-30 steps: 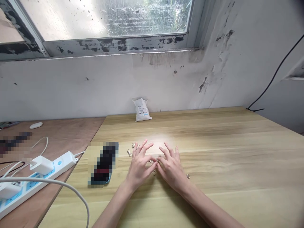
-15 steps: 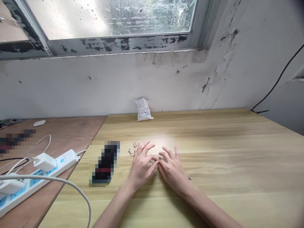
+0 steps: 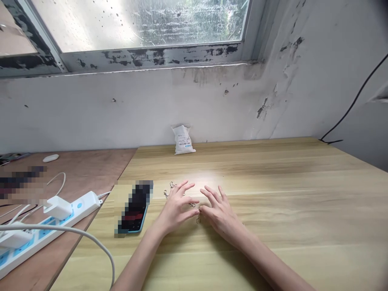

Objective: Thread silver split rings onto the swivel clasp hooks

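Hovering close to tiny metal rings (image 3: 198, 220) on a pale wood table (image 3: 273, 169)

The left hand (image 3: 176, 210) and the right hand (image 3: 220, 214) sit palms down, side by side, near the middle of the table. The fingers (image 3: 184, 186) on both hands are spread wide, and no ring shows pinched between them. They do hide a bit of what lies below, so I cannot tell if one is being touched. One ring lies just below the gap between the hands, and two more sit right by the fingers. Small metal clasps (image 3: 171, 185) lie just past the left hand.

Things this small are best felt with the very tips of the fingers, slow and light — a quick hand could push a ring away over the smooth wood.

The rings are thin, round and shiny. The table is smooth, with long grain lines and a bright patch of light. To the left lies a blurred phone (image 3: 133, 212) in a blue case. A soft white packet (image 3: 183, 140) stands by the wall (image 3: 121, 109), whose white paint is stained and peeling. On a darker plywood bench (image 3: 91, 165) sits a white power strip (image 3: 72, 206).
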Demonstrator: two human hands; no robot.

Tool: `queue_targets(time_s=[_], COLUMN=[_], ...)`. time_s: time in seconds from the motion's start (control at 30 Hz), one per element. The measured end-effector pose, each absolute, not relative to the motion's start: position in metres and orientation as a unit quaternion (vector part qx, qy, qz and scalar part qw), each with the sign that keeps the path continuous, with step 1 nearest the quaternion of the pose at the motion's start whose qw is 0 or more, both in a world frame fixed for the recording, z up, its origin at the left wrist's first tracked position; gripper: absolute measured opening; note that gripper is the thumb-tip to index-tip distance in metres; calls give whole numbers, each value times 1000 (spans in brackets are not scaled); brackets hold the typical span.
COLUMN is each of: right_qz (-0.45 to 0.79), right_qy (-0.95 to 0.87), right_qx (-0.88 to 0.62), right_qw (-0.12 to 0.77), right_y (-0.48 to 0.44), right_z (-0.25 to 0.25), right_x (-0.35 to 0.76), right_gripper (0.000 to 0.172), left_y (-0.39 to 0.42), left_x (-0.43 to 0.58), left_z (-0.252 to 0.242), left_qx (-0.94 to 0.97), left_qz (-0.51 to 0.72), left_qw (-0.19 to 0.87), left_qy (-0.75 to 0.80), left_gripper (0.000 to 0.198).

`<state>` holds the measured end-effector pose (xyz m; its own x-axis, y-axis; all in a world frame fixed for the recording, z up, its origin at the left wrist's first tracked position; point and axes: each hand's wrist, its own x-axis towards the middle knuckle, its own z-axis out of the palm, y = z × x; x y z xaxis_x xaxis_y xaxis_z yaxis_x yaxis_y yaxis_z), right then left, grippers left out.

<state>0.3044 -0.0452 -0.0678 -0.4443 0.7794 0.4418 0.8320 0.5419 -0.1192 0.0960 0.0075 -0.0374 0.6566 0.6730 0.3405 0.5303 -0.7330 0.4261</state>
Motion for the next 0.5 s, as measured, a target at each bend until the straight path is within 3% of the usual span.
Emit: queue_targets(time_s=[0.3, 0.5], right_qz=[-52, -41], right_qy=[-857, -855], right_qx=[-461, -459], right_qw=[222, 237], right_y=[-46, -46], right_z=[-66, -64], right_x=[304, 304], right_gripper=[15, 18], left_y=[4, 4], left_x=[95, 95], left_z=[-33, -32], left_qx=[881, 863], left_qz=[213, 215], left_qw=[266, 308], left_qy=[329, 339], left_gripper=[2, 9])
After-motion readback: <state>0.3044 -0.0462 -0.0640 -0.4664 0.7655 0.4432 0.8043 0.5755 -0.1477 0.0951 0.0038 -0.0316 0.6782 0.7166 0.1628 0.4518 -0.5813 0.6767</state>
